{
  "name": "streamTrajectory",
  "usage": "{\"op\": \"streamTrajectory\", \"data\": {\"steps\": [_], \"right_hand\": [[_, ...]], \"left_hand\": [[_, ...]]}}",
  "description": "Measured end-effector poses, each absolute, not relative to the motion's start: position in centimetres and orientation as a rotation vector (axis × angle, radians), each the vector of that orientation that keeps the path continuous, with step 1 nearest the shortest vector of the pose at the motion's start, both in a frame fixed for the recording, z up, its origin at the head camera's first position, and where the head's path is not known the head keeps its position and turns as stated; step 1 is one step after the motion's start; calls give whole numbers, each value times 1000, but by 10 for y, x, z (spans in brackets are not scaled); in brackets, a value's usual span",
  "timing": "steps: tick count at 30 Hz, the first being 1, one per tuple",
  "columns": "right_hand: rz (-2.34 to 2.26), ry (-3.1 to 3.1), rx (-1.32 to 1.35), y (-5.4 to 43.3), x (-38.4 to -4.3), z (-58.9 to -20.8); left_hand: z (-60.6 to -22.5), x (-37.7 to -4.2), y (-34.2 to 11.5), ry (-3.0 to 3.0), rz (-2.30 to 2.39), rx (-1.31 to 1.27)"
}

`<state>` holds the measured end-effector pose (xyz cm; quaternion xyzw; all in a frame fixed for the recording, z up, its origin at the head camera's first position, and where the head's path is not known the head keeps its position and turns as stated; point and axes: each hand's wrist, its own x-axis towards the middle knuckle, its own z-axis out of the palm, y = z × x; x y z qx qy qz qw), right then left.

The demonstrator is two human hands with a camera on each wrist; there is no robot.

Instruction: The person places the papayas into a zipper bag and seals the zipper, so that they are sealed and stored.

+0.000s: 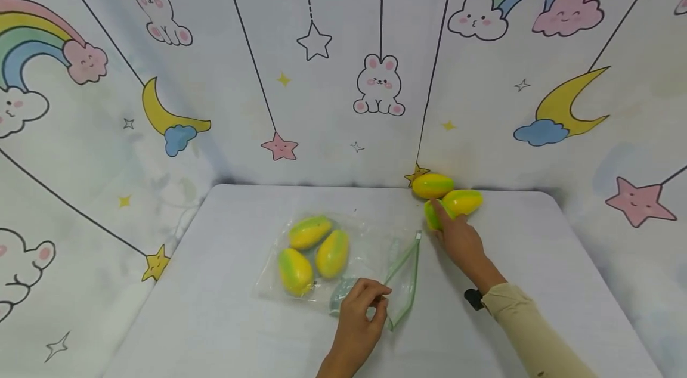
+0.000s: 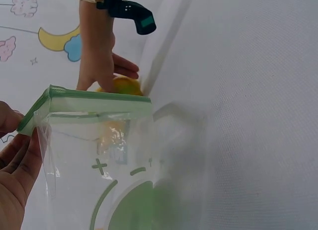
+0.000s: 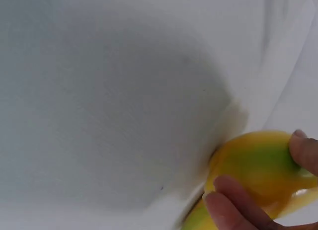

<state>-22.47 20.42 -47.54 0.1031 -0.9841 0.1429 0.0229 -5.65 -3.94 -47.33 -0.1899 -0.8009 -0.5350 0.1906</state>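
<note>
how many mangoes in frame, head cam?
6. Three lie inside the clear zip bag. Three sit at the table's back edge, and one under the right hand. Left hand pinches the bag's mouth. None seem hidden.

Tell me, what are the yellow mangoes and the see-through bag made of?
The mangoes look like smooth, glossy plastic toys: their yellow-green skin has an even shine, though real fruit can't be ruled out. The bag seems thin, clear plastic film; it crinkles, glints, and has a green zip strip.
</note>
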Motion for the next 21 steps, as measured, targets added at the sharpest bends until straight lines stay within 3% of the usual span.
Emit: {"op": "streamTrajectory", "data": {"steps": [21], "right_hand": [[560, -2989, 327, 201, -226, -489]], "left_hand": [[-473, -54, -44, -2240, -1498, -511]]}}
